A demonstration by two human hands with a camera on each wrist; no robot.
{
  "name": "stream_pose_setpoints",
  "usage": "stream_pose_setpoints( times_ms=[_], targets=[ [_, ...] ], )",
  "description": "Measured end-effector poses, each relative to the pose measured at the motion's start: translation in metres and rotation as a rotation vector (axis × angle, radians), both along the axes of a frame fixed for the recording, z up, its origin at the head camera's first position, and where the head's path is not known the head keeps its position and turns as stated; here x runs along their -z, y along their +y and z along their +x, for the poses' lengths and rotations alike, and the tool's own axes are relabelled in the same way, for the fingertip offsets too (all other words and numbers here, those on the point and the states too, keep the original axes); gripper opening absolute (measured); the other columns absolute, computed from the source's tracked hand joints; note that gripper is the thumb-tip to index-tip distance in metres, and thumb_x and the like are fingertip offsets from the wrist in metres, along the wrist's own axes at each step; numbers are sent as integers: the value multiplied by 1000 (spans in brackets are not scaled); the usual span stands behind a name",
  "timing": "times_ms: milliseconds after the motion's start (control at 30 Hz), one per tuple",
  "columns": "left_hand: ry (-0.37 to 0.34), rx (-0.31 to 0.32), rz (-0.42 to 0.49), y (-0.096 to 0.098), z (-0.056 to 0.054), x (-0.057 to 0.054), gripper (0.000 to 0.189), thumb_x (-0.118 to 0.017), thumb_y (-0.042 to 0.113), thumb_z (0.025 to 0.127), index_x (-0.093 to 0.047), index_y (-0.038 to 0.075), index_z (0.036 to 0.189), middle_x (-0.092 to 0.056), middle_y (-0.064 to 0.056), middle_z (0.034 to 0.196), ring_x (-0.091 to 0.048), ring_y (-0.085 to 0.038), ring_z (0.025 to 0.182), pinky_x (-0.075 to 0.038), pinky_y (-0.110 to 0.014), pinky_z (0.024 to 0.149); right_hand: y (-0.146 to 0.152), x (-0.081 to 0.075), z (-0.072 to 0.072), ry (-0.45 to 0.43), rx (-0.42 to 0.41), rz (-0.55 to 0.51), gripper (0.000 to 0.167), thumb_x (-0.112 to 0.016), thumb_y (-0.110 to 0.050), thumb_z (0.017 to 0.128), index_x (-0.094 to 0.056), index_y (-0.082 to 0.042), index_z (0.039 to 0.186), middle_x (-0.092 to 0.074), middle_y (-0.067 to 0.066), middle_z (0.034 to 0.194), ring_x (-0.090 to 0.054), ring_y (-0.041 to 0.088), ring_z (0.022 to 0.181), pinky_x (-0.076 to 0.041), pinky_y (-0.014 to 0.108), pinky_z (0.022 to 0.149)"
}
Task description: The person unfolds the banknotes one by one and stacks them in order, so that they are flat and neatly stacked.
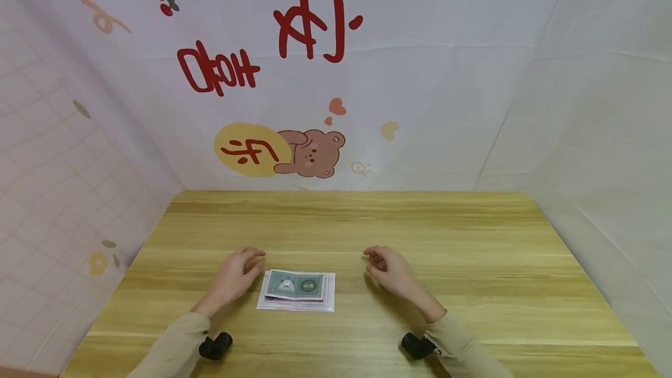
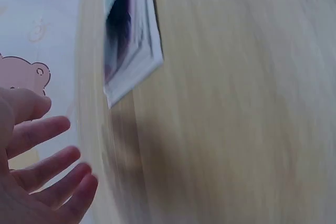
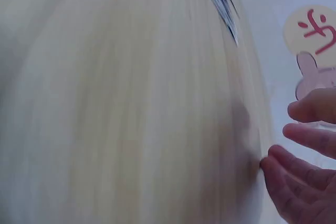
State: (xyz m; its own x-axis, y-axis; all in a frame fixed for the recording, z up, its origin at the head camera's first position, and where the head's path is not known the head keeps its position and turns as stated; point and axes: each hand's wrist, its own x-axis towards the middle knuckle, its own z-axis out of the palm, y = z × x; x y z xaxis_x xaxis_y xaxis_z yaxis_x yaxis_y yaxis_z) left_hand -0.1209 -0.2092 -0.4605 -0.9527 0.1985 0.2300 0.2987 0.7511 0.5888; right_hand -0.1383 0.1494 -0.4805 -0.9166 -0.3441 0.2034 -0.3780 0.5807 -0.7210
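A small stack of printed paper notes [image 1: 296, 286] lies on the wooden table. Its top note is green with a white cartoon figure and a dark round stamp, and one edge lifts a little above the paler sheets below. My left hand [image 1: 238, 275] is just left of the stack, fingers loosely bent and holding nothing. To the right of the stack, farther off, my right hand [image 1: 391, 272] hovers with relaxed fingers and nothing in them. In the left wrist view the layered edge of the notes [image 2: 136, 61] shows beyond the spread fingers [image 2: 47, 166].
The wood-grain table [image 1: 472, 238] meets a white cloth backdrop [image 1: 446, 104] with a printed bear [image 1: 315, 153] and red characters. Cloth also hangs at both sides. A black wrist device [image 1: 215, 346] sits by the left cuff, another [image 1: 417, 345] by the right.
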Motion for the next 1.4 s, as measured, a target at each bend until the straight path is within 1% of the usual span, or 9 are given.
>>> stream_pose_setpoints(
  times_ms=[100, 167, 300, 400, 467, 567, 733, 933, 1400],
  targets=[
    [95, 13, -132, -4, -1, 0, 26, -69, 1, 87, -65, -6, 112, -57, -31, 116, -55, -46, 108, -43, -59, 90, 17, -2, 0, 71, 28, 116, 37, -71, -1, 82, -62, 3, 118, -61, 21, 111, -59, 36, 100, -50, 47, 81],
    [123, 16, -220, -7, -1, 0, 31, -68, 5, 89, -63, -6, 118, -54, -33, 122, -50, -50, 114, -39, -62, 94, 28, -4, 0, 125, 28, 198, 44, -74, -4, 82, -59, 3, 123, -57, 25, 120, -55, 40, 109, -47, 53, 87],
    [105, -8, -368, -12, -1, -1, 43, -63, 19, 94, -55, 0, 132, -44, -32, 136, -38, -52, 125, -27, -67, 101, 51, -8, 0, 237, 30, 368, 58, -78, -14, 81, -54, 3, 131, -48, 30, 133, -45, 49, 121, -40, 61, 93],
    [66, -29, -422, -15, -1, 0, 51, -57, 28, 97, -47, 6, 142, -33, -29, 146, -24, -51, 134, -11, -66, 107, 65, -11, 1, 278, 51, 480, 65, -78, -25, 81, -51, -1, 136, -41, 30, 141, -36, 52, 127, -35, 66, 96],
    [42, -41, -434, -16, -2, 1, 54, -54, 33, 98, -42, 10, 146, -26, -27, 151, -14, -49, 138, -1, -64, 108, 73, -13, 1, 279, 60, 531, 70, -77, -34, 81, -50, -3, 138, -36, 28, 145, -31, 51, 131, -29, 68, 99],
    [26, -53, -441, -18, -4, 3, 57, -50, 40, 99, -39, 14, 148, -20, -25, 154, -6, -45, 141, 7, -63, 108, 84, -12, 0, 257, 77, 574, 74, -73, -44, 82, -47, -7, 142, -31, 24, 150, -24, 49, 136, -19, 69, 103],
    [17, -71, -454, -20, -5, 3, 63, -44, 52, 98, -37, 18, 150, -17, -22, 156, -4, -42, 142, 4, -66, 107, 100, -7, -3, 198, 105, 612, 77, -62, -55, 87, -41, -12, 147, -25, 21, 154, -15, 46, 140, -7, 68, 106],
    [25, -71, -458, -21, -5, 4, 66, -42, 57, 96, -38, 18, 149, -20, -22, 155, -8, -44, 142, -1, -68, 106, 115, -5, -4, 187, 141, 634, 76, -53, -59, 90, -38, -14, 149, -24, 20, 154, -16, 47, 139, -6, 68, 106],
    [58, -59, -424, -18, -6, 5, 67, -45, 58, 95, -38, 19, 149, -23, -23, 154, -8, -43, 142, 1, -68, 106, 132, -2, 3, 182, 177, 580, 73, -54, -55, 91, -35, -15, 150, -23, 21, 154, -15, 48, 138, -6, 71, 104]
  ],
)
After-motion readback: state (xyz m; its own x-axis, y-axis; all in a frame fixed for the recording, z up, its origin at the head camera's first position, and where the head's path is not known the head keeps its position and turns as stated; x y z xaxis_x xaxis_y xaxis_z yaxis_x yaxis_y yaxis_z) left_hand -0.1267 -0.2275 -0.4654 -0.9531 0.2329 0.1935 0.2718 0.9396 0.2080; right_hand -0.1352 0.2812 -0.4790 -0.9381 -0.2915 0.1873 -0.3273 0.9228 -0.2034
